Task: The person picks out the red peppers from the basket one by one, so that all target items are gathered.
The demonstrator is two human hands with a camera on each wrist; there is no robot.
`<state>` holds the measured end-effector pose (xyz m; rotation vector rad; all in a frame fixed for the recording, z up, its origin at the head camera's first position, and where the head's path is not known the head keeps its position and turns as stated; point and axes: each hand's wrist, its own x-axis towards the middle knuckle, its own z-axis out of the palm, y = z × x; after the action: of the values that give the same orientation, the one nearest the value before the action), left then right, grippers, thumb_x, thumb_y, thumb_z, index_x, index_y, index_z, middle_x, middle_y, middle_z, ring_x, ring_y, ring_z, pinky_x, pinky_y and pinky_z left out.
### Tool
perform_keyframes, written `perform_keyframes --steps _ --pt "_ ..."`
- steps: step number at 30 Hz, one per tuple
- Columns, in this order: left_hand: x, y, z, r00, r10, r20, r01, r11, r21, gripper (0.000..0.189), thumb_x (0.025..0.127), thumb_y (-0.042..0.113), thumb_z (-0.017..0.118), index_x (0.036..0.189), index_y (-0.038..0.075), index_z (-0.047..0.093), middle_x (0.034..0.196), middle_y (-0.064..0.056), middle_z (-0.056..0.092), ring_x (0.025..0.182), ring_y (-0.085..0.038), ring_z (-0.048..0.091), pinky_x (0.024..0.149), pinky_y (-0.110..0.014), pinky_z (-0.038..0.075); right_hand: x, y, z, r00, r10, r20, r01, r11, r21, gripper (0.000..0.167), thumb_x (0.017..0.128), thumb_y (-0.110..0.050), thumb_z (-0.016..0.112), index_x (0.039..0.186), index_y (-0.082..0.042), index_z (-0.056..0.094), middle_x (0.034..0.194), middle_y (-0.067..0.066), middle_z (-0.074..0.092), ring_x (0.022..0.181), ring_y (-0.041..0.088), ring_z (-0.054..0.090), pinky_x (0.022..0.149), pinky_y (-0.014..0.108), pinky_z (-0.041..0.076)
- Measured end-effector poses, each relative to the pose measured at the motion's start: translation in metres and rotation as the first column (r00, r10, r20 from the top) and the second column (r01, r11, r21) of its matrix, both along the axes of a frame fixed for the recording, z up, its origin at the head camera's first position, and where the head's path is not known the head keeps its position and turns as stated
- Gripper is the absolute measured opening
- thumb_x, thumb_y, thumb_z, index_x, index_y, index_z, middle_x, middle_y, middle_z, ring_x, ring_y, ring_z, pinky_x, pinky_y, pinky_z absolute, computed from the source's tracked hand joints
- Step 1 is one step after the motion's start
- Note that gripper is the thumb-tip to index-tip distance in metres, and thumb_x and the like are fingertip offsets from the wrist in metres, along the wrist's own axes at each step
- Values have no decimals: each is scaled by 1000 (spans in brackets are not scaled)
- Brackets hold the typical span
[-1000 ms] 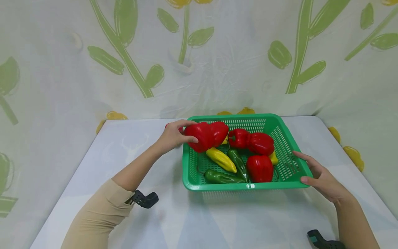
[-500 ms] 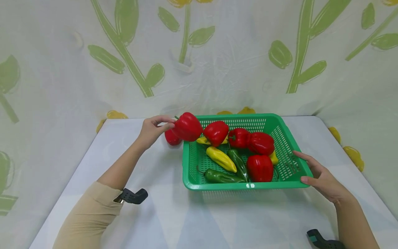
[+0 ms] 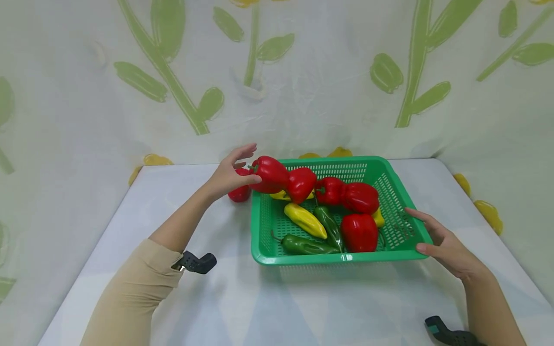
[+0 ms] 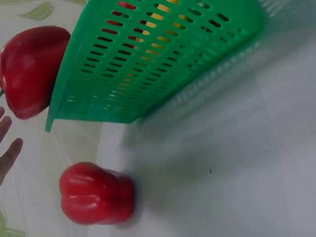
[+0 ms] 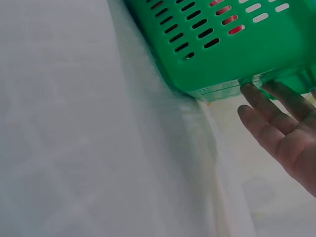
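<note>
My left hand (image 3: 233, 173) is spread beside a red bell pepper (image 3: 270, 174), its thumb in front of the pepper in the head view. In the left wrist view, this pepper (image 4: 32, 71) leans out over the rim of a green plastic basket (image 4: 64, 74), and the visible fingers (image 4: 11, 155) are apart from it. My right hand (image 3: 450, 247) holds the basket's right end, thumb at the near corner and fingers along the outer side. In the right wrist view, fingertips (image 5: 249, 90) touch the basket under its rim.
Inside the basket (image 3: 303, 260) lie several red bell peppers (image 3: 360, 233), a yellow pepper (image 3: 305, 220) and green peppers (image 3: 307, 245). Another red bell pepper (image 4: 96, 194) stands on the white table left of the basket. A patterned cloth (image 3: 311, 96) hangs behind the table.
The left hand moved left with the red bell pepper, away from the other peppers, then came back slightly right. Its fingers have since spread off the pepper. The right hand stays on the basket.
</note>
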<state>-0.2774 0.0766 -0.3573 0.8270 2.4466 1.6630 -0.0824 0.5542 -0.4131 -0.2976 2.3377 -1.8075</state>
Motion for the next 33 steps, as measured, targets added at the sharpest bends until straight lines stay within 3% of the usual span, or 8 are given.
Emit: perform_keyframes --steps 7,14,18,26,33 --pt "4 13 1 1000 -17 5 17 998 -56 87 72 20 81 145 18 34 144 -5 39 129 -26 40 94 -44 49 -1 -2 5 1000 -3 1 3 1000 -1 67 93 -7 54 151 -19 23 143 -11 23 116 1 42 85 18 48" --pt "7 23 -3 990 7 -140 -25 991 -130 84 71 22 83 142 12 40 138 -9 42 122 -24 44 90 -41 51 0 -1 4 1000 15 7 -14 999 -35 67 93 -5 53 151 -19 22 144 -12 22 118 -1 44 87 18 47" --pt "10 23 -4 986 2 -169 -30 986 -163 82 71 23 83 140 13 41 135 -8 44 118 -24 47 87 -42 53 1 -1 3 1000 7 10 -7 1000 -28 67 93 -6 53 151 -19 22 143 -11 23 117 -1 44 86 19 48" --pt "11 8 3 982 24 -187 -38 997 -70 76 73 16 81 138 9 43 130 -10 49 111 -26 51 84 -43 53 2 -1 1 1000 -1 17 2 999 -33 67 93 -7 54 151 -20 23 141 -13 26 116 0 47 85 21 50" --pt "13 -21 11 981 77 -176 -88 995 -55 79 73 14 81 140 11 40 134 -9 47 118 -24 47 88 -45 52 1 -2 1 1000 8 4 -8 999 -36 66 94 -6 53 151 -18 22 142 -11 25 116 2 46 85 20 50"
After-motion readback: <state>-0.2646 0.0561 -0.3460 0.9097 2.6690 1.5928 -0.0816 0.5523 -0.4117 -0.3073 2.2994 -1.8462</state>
